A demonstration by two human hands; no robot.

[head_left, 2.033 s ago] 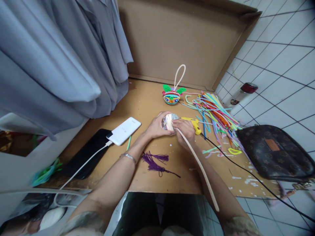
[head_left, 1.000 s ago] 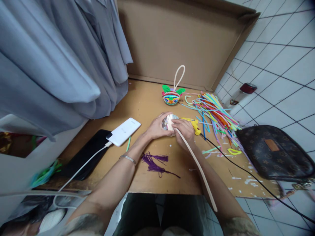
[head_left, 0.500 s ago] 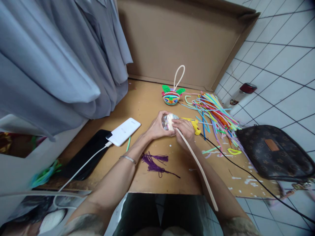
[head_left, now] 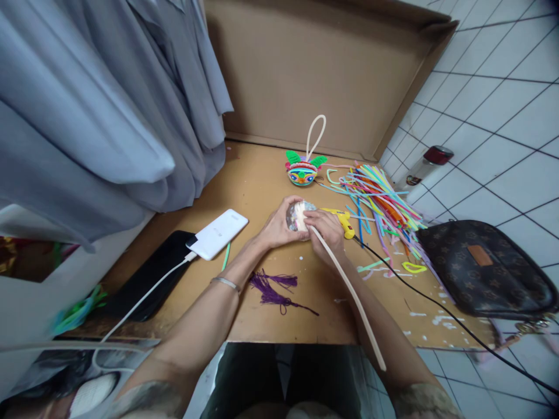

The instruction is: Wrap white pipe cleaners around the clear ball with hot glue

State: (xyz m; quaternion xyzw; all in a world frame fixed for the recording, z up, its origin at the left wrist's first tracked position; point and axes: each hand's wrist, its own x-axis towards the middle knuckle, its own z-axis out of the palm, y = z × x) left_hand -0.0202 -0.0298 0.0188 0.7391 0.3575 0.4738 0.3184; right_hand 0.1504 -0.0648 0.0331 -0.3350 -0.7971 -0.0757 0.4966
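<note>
Over the middle of the table my left hand (head_left: 279,224) curls around a small rounded object (head_left: 296,215), clear and whitish, whose kind I cannot make out. My right hand (head_left: 326,228) presses its fingers on the near right side of that object, closed on a cream pipe cleaner (head_left: 349,286). The strip's long free end trails down over my right forearm. Just beyond my right hand lies a yellow hot glue gun (head_left: 346,223), partly hidden by it. Purple tassels (head_left: 274,290) rest on the table between my forearms.
A colourful lion-head ornament (head_left: 302,172) with a cream loop stands behind my hands. Many pipe cleaners (head_left: 379,198) lie right, near a brown patterned bag (head_left: 489,267) and the black cord (head_left: 406,282). At left are a white power bank (head_left: 220,234), a black phone (head_left: 159,279) and grey curtain (head_left: 109,105).
Both hands keep the same hold on the object and the pipe cleaner. The whole view has shifted very slightly; nothing else visibly differs.
</note>
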